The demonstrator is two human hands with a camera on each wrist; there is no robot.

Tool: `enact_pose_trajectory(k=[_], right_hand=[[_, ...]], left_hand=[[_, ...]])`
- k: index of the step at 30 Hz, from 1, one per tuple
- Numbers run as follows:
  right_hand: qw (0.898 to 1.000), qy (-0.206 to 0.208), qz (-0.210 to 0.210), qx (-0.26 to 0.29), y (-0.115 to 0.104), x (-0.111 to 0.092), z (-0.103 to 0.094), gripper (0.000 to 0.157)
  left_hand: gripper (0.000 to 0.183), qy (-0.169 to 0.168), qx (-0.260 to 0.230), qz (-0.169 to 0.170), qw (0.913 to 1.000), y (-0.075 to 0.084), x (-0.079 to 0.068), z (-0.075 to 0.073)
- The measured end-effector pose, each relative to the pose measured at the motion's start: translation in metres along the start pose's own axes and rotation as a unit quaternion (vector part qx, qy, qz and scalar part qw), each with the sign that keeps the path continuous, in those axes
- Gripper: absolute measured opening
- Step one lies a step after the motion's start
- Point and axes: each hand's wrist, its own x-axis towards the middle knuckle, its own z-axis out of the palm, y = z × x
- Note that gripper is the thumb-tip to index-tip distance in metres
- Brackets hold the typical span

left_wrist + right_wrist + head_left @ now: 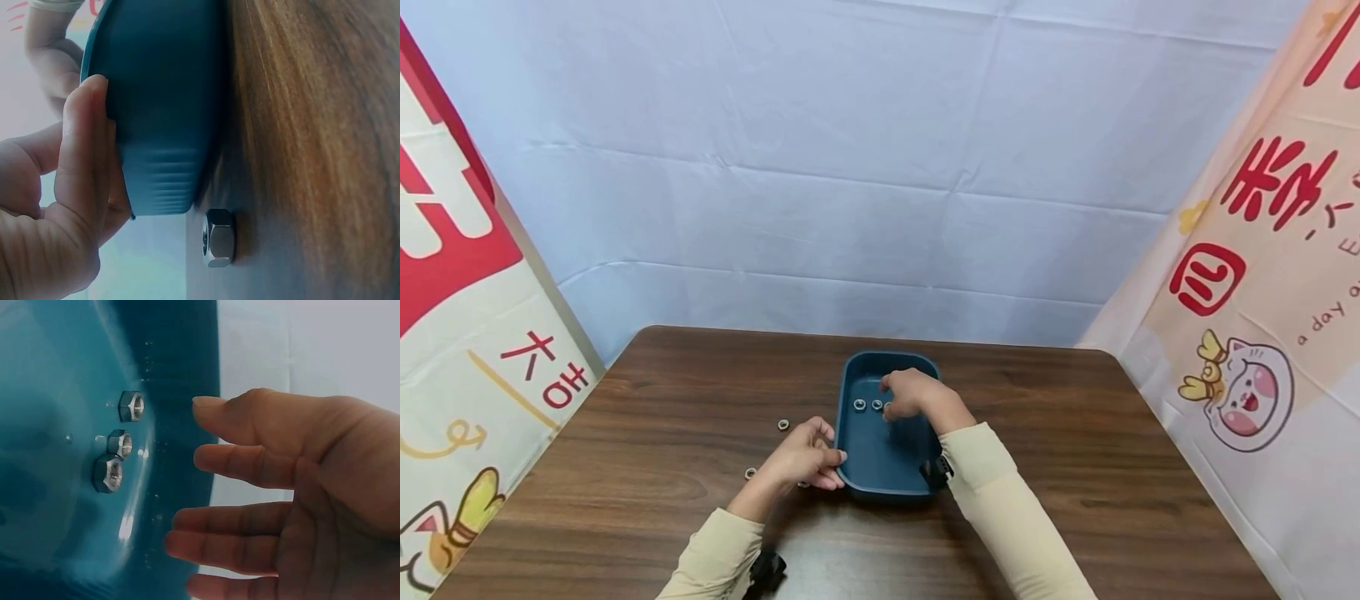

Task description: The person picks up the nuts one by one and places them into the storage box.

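A deep blue rectangular tray (876, 467) stands on the table. My left hand (805, 458) holds its left rim near the front corner, thumb at the edge and fingers along the outer wall. Over the tray is my right hand (917, 396); the right wrist view shows its fingers loosely extended, with nothing between them. Three metal hex nuts lie in a row on the tray floor, among them one nut (131, 406) a little apart from the other two. On the table left of the tray are a nut (783, 424), another nut (750, 473), and one (803, 484) partly hidden under my left hand.
The brown wood-grain table (1075, 467) extends on both sides of the tray. Behind it hangs a pale creased cloth (850, 208). Printed cloths hang at the left (475, 292) and right (1247, 333). Dark cameras are strapped to both wrists.
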Motion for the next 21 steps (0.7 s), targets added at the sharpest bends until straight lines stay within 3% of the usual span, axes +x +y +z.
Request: enact_pose_trajectory(k=[10, 21], right_hand=[[1.000, 0.006, -0.001, 0.009, 0.005, -0.029, -0.002, 0.048], [0.999, 0.048, 0.000, 0.002, 0.014, -0.050, 0.003, 0.045]], left_hand=[[0.025, 0.000, -0.003, -0.002, 1.0000, 0.000, -0.002, 0.000], [0.022, -0.008, -0.015, -0.004, 0.9999, 0.002, -0.006, 0.001]])
